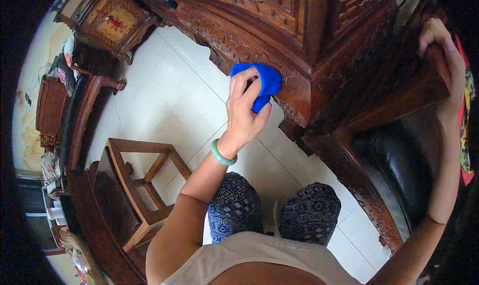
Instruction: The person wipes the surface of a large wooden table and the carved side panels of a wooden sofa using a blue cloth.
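Note:
A bright blue cloth (272,79) is bunched in my left hand (243,101), whose wrist wears a pale green bangle (223,153). The cloth lies against the carved lower edge of a dark wooden cabinet (295,94). At the far right, my right hand (443,49) is raised with its fingers curled over the dark wooden armrest (408,107) of a seat beside the cabinet. The fingertips of that hand are blurred.
A wooden stool (140,146) stands or lies at the lower left. Beyond it are a long dark wooden bench (86,116) and a small carved cabinet (108,21). A black cushion (400,169) lies on the seat at right. Pale floor tiles (168,98) show between the furniture.

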### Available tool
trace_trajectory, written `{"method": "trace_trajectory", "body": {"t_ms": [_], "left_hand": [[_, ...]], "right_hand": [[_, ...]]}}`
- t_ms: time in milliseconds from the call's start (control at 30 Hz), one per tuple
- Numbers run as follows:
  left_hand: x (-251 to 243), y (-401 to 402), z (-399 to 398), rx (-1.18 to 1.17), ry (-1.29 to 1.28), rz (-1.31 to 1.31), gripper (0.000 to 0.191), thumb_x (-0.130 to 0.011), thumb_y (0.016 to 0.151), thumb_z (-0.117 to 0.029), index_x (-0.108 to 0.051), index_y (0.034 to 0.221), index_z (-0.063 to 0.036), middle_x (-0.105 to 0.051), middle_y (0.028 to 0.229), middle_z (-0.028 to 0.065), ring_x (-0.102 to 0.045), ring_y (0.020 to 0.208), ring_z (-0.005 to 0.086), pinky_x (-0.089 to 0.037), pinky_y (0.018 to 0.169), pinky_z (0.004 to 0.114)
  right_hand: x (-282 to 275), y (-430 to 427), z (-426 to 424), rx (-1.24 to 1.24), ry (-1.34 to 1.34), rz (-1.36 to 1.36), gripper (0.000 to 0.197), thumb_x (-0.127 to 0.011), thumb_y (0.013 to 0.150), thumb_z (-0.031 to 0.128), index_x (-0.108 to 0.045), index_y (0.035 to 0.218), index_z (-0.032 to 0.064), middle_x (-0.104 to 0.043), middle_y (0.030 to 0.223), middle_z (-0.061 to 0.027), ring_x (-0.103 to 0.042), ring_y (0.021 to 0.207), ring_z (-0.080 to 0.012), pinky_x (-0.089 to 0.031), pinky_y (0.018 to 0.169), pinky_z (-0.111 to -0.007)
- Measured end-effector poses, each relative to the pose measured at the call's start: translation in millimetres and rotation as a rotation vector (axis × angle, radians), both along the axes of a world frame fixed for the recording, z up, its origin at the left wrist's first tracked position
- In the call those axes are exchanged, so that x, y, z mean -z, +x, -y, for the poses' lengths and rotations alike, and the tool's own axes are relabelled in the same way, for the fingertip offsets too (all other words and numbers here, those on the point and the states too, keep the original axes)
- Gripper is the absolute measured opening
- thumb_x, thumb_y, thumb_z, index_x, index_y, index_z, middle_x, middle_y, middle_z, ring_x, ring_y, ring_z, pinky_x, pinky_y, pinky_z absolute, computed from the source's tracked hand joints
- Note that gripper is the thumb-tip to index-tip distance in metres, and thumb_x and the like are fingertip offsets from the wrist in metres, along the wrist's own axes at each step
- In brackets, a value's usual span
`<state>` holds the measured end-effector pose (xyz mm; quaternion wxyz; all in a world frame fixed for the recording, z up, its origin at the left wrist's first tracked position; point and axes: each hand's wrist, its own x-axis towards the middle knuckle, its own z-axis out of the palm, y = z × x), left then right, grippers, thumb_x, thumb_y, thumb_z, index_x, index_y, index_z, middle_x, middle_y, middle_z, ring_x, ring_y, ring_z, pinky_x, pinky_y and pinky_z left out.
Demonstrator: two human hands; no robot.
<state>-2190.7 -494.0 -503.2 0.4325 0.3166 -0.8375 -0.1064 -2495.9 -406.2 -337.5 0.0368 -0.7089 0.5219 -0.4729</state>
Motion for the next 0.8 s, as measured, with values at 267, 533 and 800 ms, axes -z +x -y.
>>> {"method": "trace_trajectory", "body": {"t_ms": [267,533,800], "left_hand": [[-6,-3,-7,-0.066,0.013,0.007,0.041,-0.058,0.060,0.003,-0.055,0.101,0.0012,-0.051,0.106,0.0169,-0.051,0.098,0.0350,-0.042,0.086,0.038],[-2,-5,-4,-0.023,0.109,-0.132,0.039,-0.055,0.060,0.005,-0.054,0.098,0.0010,-0.052,0.101,0.0139,-0.052,0.092,0.0337,-0.045,0.079,0.035],[3,1,-1,-0.064,0.054,0.010,0.039,-0.056,0.062,0.003,-0.055,0.100,-0.0019,-0.054,0.101,0.0126,-0.054,0.093,0.0335,-0.046,0.079,0.036]], "right_hand": [[0,-11,2,0.001,-0.019,-0.174,0.022,-0.029,0.093,0.013,-0.044,0.083,-0.0002,-0.044,0.085,-0.0048,-0.041,0.082,-0.0148,-0.033,0.081,-0.024],[2,1,4,-0.085,-0.003,0.040,0.029,-0.025,0.094,0.018,-0.045,0.086,-0.0012,-0.045,0.085,-0.0071,-0.043,0.085,-0.0167,-0.031,0.088,-0.025],[14,-8,7,0.047,-0.055,0.055,0.037,-0.030,0.091,0.039,-0.043,0.080,0.0057,-0.040,0.076,0.0011,-0.036,0.071,-0.0087,-0.026,0.065,-0.022]]}}
